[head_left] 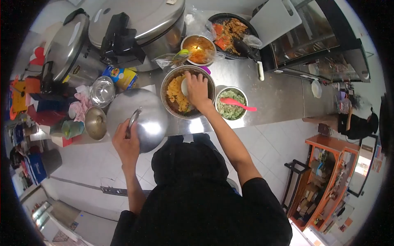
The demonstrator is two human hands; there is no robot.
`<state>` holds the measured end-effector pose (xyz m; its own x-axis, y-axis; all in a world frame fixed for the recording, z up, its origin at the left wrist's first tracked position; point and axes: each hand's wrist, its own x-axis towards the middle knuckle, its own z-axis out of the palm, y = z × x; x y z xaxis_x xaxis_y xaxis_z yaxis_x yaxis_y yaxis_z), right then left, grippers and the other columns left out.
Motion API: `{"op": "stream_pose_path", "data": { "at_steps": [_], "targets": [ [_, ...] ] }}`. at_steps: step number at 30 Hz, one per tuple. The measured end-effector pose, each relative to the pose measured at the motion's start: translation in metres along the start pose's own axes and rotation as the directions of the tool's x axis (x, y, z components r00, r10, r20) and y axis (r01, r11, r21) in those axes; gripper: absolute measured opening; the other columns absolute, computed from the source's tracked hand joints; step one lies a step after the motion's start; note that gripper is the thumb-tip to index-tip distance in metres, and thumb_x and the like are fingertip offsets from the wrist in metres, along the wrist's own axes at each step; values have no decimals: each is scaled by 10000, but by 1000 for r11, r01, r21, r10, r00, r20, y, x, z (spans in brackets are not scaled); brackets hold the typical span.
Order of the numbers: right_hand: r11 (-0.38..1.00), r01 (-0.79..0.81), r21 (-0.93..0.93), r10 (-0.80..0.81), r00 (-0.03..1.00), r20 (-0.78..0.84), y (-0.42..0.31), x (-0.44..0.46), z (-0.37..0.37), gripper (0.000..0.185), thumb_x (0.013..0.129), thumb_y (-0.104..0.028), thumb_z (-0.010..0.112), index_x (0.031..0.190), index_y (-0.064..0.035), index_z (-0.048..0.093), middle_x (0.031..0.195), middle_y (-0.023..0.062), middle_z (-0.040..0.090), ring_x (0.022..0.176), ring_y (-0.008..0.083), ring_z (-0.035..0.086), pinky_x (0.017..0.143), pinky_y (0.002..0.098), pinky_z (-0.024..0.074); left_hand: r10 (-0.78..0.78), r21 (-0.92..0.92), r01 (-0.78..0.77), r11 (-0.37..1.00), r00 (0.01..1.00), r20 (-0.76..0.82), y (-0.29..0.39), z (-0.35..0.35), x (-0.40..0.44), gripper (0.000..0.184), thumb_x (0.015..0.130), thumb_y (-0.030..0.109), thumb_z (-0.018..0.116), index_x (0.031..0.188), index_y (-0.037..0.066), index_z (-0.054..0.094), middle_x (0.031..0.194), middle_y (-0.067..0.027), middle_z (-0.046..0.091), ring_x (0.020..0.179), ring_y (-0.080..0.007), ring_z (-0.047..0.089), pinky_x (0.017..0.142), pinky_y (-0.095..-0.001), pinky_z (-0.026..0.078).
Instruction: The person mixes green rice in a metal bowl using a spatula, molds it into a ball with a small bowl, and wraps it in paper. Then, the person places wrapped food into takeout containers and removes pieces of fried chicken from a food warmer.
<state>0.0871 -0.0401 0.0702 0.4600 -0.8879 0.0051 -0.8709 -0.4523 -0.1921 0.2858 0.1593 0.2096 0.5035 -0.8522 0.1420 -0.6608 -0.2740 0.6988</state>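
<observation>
My left hand (126, 139) is closed around the loop handle (134, 116) of a wide metal pot lid (152, 125), which lies at the counter's front edge. My right hand (197, 87) reaches into a round metal pot (212, 97) and grips a small pale bowl (184, 87), partly hidden by the fingers. Orange-yellow rice-like food (174, 92) lies around the bowl inside the pot. Just right of the pot stands a metal bowl of chopped green-and-white food (230, 110), with a red spoon (238, 104) resting across it.
Behind the pot are a bowl of orange food (198, 50) and a black pan (213, 18) of reddish-brown food. A knife handle (260, 71) lies near the glass cabinet (310, 35). Large steel cookers (160, 30), metal bowls (95, 123) and a yellow-blue packet (123, 77) crowd the left.
</observation>
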Motion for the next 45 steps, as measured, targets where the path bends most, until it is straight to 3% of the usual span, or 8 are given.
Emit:
{"op": "stream_pose_path", "data": {
  "at_steps": [7, 12, 18, 22, 29, 32, 40, 45],
  "targets": [
    [833, -9, 553, 254, 895, -368, 49, -62, -36, 557, 856, -119, 702, 1352, 2, 478, 1213, 189, 620, 1053, 319, 626, 907, 405, 494, -47, -310, 44, 950, 999, -1, 20, 101, 15, 210, 907, 124, 693, 1055, -26, 693, 803, -85, 651, 651, -121, 555, 583, -268, 441],
    [359, -415, 836, 430, 869, 247, 71, -138, -25, 509, 1003, -272, 554, 1391, 28, 414, 1200, 222, 611, 1024, 278, 638, 817, 372, 530, 167, -241, -150, 959, 985, 51, 42, 166, 26, 198, 877, 88, 701, 1043, -19, 687, 795, -118, 645, 611, -193, 594, 558, -303, 453],
    [-175, -451, 875, 394, 782, 482, 40, -141, 6, 581, 1039, -392, 464, 1482, -41, 330, 1313, 156, 519, 1056, 264, 605, 788, 373, 565, 166, -276, -136, 951, 982, 91, 36, 196, 19, 187, 885, 114, 690, 1029, -6, 686, 815, -143, 635, 645, -264, 616, 600, -353, 484],
    [-106, -463, 880, 377, 800, 466, 27, -130, 3, 574, 1040, -388, 462, 1470, -25, 351, 1377, 175, 482, 1120, 270, 585, 796, 373, 562, 247, -222, -257, 941, 966, -70, 23, 208, 22, 191, 895, 141, 671, 1032, 8, 684, 914, -171, 664, 779, -371, 640, 682, -416, 519],
    [611, -218, 761, 429, 899, -87, 36, -115, 73, 664, 1011, -321, 559, 1427, 136, 314, 1351, 283, 496, 1168, 274, 551, 984, 343, 447, 227, -347, -207, 915, 974, 20, 6, 174, 37, 257, 906, 187, 682, 1117, 40, 692, 1042, -157, 685, 832, -317, 681, 748, -364, 550],
    [413, -253, 875, 412, 909, 68, 40, -111, 63, 676, 1006, -335, 547, 1436, 133, 316, 1426, 345, 411, 1326, 414, 422, 1113, 436, 312, 190, -398, -161, 903, 981, 34, -13, 128, 37, 297, 895, 187, 703, 1152, 41, 679, 1073, -130, 684, 726, -229, 670, 675, -334, 553],
    [533, -410, 740, 713, 689, -132, -15, -149, 16, 633, 1008, -345, 555, 1479, -1, 309, 1274, 279, 522, 1028, 329, 617, 800, 421, 539, 13, 62, 38, 997, 742, -671, -248, -75, 137, 114, 905, 125, 635, 966, 47, 692, 947, -133, 702, 700, -263, 681, 631, -388, 542],
    [502, -468, 727, 712, 701, -40, -65, -187, 36, 565, 989, -285, 593, 1444, -36, 369, 1152, 140, 610, 842, 193, 627, 579, 273, 478, -124, 615, 350, 707, 917, -380, -431, -147, 239, 200, 879, 153, 563, 985, 89, 720, 976, -135, 712, 857, -311, 713, 727, -432, 568]
  ]
}}
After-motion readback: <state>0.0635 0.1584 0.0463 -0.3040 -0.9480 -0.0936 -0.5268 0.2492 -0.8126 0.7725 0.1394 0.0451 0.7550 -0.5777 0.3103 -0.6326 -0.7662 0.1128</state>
